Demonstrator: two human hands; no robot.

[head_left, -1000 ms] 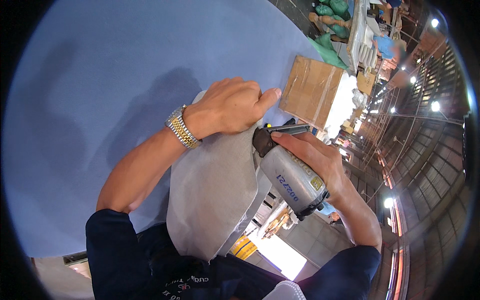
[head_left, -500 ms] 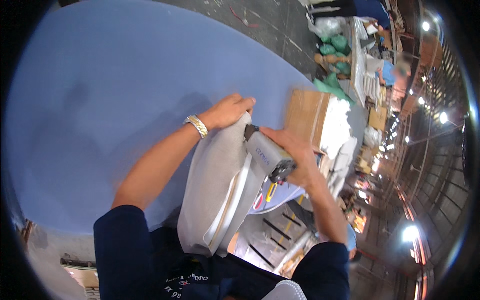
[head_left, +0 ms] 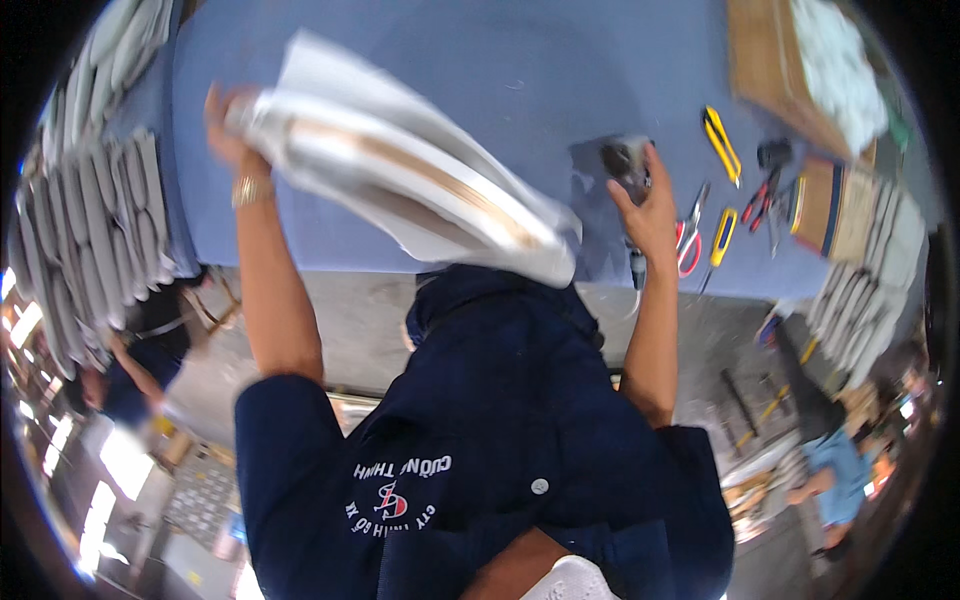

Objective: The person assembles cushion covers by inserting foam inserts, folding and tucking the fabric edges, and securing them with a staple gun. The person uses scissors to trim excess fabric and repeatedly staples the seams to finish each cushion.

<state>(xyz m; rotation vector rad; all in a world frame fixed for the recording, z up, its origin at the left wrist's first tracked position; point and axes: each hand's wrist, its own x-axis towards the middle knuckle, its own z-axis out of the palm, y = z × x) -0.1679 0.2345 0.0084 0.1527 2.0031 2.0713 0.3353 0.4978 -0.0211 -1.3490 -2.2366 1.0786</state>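
Note:
My left hand (head_left: 232,130) is closed on one end of a long light-grey upholstered cushion panel (head_left: 385,172), held up above the blue table and blurred by motion. A bare wood strip shows along its open side, between the fabric edges. The panel slants down to the right, its other end close to the table's near edge. At the right, my right hand (head_left: 652,210) is around a staple gun (head_left: 622,158) at the tabletop. The gun's dark end shows between thumb and forefinger, while much of its body is hidden by the hand.
Right of the gun lie red-handled scissors (head_left: 688,240), two yellow utility knives (head_left: 722,145) and pliers (head_left: 762,200). A cardboard box (head_left: 765,60) with white stuffing stands behind. Grey padded pieces (head_left: 95,215) are stacked at the left, others at the right. A co-worker (head_left: 835,460) is at lower right.
The staple gun has come away from the panel and down to the table at the right. My left hand has swung the panel out to the left. The view has turned.

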